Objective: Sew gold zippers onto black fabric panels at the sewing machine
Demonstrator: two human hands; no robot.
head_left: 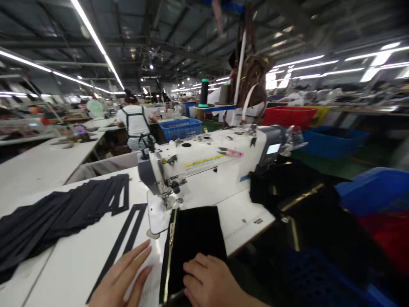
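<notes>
A black fabric piece [200, 230] with a gold zipper [171, 238] along its left side lies on the white table, its far end close to the sewing machine's needle area [168, 198]. My right hand [211, 279] rests on the near part of the fabric, fingers bent and closed on it. To the left of the zipper, my left hand [126, 273] is open, fingers stretched out, over the table and a black slotted strip [119, 238]. Nothing shows in that hand. The white sewing machine [207, 157] stands just beyond, with pink-handled thread snips [230, 152] on its arm.
Overlapping black slotted pieces [67, 209] spread across the left of the table. At right, more black zippered pieces [306, 204] hang beside a blue bin [377, 187]. Thread cones [204, 94] stand behind the machine. A person in white [136, 121] works farther back.
</notes>
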